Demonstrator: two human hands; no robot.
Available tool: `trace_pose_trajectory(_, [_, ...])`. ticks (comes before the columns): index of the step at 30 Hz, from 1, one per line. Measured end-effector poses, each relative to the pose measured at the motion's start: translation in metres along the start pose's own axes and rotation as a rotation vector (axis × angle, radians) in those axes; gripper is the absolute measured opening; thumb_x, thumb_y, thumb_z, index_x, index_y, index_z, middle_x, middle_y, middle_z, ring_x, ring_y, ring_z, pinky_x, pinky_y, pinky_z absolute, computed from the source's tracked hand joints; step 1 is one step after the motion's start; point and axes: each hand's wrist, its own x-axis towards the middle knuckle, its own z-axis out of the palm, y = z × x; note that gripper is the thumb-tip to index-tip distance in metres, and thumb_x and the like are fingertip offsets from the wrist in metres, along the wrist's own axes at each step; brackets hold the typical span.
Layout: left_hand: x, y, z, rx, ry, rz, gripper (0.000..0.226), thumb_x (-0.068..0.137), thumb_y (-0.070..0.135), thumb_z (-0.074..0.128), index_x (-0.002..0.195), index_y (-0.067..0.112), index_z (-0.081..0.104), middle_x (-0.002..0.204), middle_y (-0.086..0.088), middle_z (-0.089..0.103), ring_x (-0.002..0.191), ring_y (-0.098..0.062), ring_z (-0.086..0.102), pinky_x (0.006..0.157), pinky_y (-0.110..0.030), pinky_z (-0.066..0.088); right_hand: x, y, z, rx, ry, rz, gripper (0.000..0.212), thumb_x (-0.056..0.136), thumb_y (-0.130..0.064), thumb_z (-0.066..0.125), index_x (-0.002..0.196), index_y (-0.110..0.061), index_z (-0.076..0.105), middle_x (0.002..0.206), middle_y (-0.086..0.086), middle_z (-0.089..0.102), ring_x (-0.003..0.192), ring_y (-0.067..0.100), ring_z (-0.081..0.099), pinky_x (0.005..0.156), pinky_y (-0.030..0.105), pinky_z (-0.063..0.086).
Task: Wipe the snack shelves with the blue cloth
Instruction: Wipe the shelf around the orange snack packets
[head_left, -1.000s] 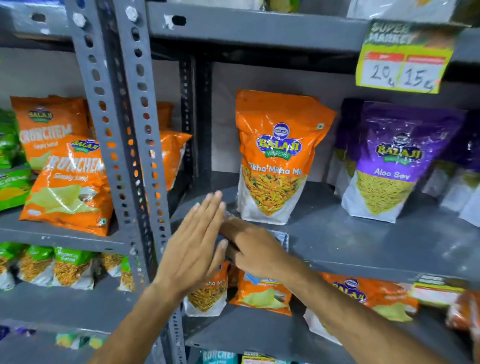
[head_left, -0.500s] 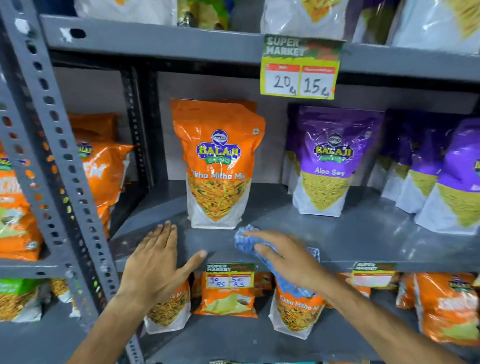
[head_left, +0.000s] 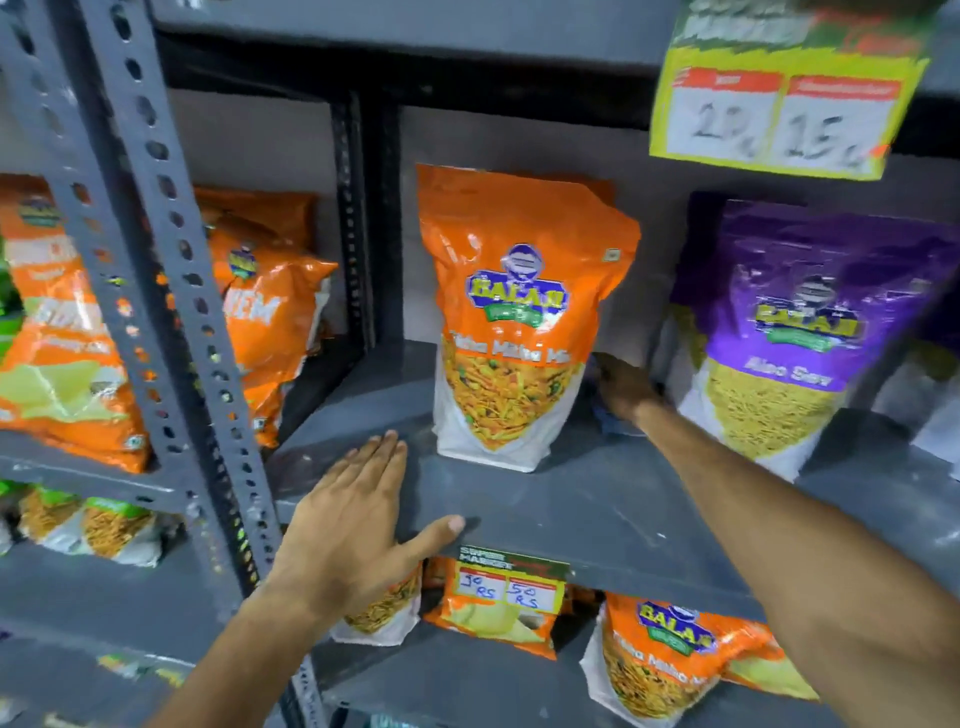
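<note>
My right hand (head_left: 623, 388) reaches deep onto the grey metal shelf (head_left: 597, 499), in the gap between an upright orange snack bag (head_left: 511, 317) and a purple snack bag (head_left: 800, 332). It presses the blue cloth (head_left: 613, 423) against the shelf; only a dark blue edge of the cloth shows under the palm. My left hand (head_left: 358, 525) lies flat on the shelf's front left corner, fingers spread, thumb over the front lip, holding nothing.
A perforated grey upright (head_left: 171, 291) stands left of my left hand, with orange bags (head_left: 270, 312) behind it. A price tag (head_left: 511, 584) hangs on the shelf lip, another tag (head_left: 779, 109) hangs from the shelf above. More bags (head_left: 665, 660) fill the lower shelf.
My right hand has slid the cloth from the shelf's front edge back into the gap between the orange and purple bags. My left hand stayed on the front corner. The view moved closer.
</note>
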Motion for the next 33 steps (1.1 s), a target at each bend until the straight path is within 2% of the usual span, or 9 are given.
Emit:
trace_pose_trajectory(2, [0.000,0.000,0.000,-0.003,0.008,-0.002,0.126,0.079,0.102,0.003,0.171,0.015,0.012,0.180,-0.003,0.007,0.166,-0.017,0.009,0.130,-0.030,-0.003,0.019,0.003,0.008,-0.117,-0.067,-0.061,0.044,0.111,-0.028,0.035,0.151,-0.017,0.048,0.159,0.013,0.047,0.144,0.032,0.046,0.117,0.039,0.036])
trace_pose_trajectory(7, [0.000,0.002,-0.002,-0.012,0.011,0.001,0.125,0.080,0.101,0.007,0.171,0.015,0.012,0.180,-0.002,0.006,0.166,-0.013,0.005,0.135,-0.031,0.001,0.040,0.000,0.016,-0.199,-0.021,-0.111,0.040,0.109,-0.039,0.041,0.138,-0.017,0.058,0.145,0.020,0.059,0.129,0.042,0.057,0.102,0.045,0.047])
trace_pose_trajectory(13, [-0.002,0.005,-0.006,-0.027,-0.013,0.002,0.126,0.078,0.101,0.003,0.171,0.016,0.011,0.180,-0.001,0.007,0.166,-0.013,0.006,0.136,-0.033,0.005,0.008,-0.010,0.005,-0.210,-0.038,-0.167,0.038,0.107,-0.051,0.032,0.127,-0.039,0.063,0.145,0.003,0.062,0.130,0.031,0.058,0.108,0.047,0.047])
trace_pose_trajectory(17, [-0.005,0.005,-0.007,-0.028,-0.012,0.013,0.127,0.078,0.101,0.003,0.170,0.013,0.016,0.179,-0.004,0.013,0.166,-0.017,0.012,0.136,-0.035,0.010,-0.025,-0.016,0.007,-0.317,0.009,-0.199,0.041,0.110,-0.033,0.031,0.135,-0.024,0.062,0.145,0.010,0.062,0.131,0.034,0.059,0.098,0.038,0.046])
trace_pose_trajectory(20, [-0.004,0.004,-0.006,-0.025,-0.018,0.009,0.127,0.079,0.101,0.004,0.170,0.012,0.018,0.179,-0.006,0.016,0.165,-0.019,0.015,0.136,-0.037,0.013,-0.050,-0.016,0.009,-0.329,-0.052,-0.222,0.038,0.109,-0.020,0.036,0.141,-0.012,0.055,0.148,0.014,0.057,0.135,0.035,0.053,0.110,0.042,0.043])
trace_pose_trajectory(23, [-0.003,0.004,-0.005,-0.016,-0.024,0.012,0.127,0.080,0.100,0.004,0.169,0.012,0.019,0.178,-0.007,0.018,0.165,-0.020,0.017,0.135,-0.039,0.015,-0.077,-0.015,0.007,-0.299,0.009,-0.273,0.039,0.104,-0.018,0.046,0.142,-0.018,0.057,0.148,0.009,0.058,0.134,0.033,0.054,0.104,0.037,0.046])
trace_pose_trajectory(26, [-0.005,0.002,-0.004,-0.009,-0.024,0.019,0.126,0.081,0.100,0.005,0.169,0.011,0.021,0.178,-0.008,0.020,0.165,-0.022,0.019,0.135,-0.040,0.018,-0.099,-0.012,0.006,-0.255,0.046,-0.290,0.040,0.098,-0.015,0.050,0.135,-0.026,0.060,0.140,0.008,0.062,0.127,0.033,0.057,0.090,0.033,0.047])
trace_pose_trajectory(30, [-0.007,0.002,-0.005,-0.016,-0.020,0.026,0.126,0.082,0.099,0.007,0.168,0.009,0.023,0.177,-0.010,0.022,0.164,-0.024,0.021,0.135,-0.041,0.019,-0.124,-0.010,0.004,-0.233,-0.003,-0.312,0.045,0.101,-0.015,0.044,0.144,-0.026,0.055,0.148,0.006,0.057,0.136,0.028,0.052,0.107,0.038,0.045])
trace_pose_trajectory(33, [-0.008,0.004,-0.008,-0.012,-0.022,0.023,0.127,0.081,0.099,0.005,0.168,0.008,0.023,0.177,-0.011,0.022,0.165,-0.024,0.021,0.135,-0.041,0.019,-0.143,-0.004,0.004,-0.230,-0.015,-0.286,0.042,0.105,-0.015,0.042,0.146,-0.020,0.052,0.151,0.005,0.053,0.141,0.026,0.047,0.108,0.035,0.041])
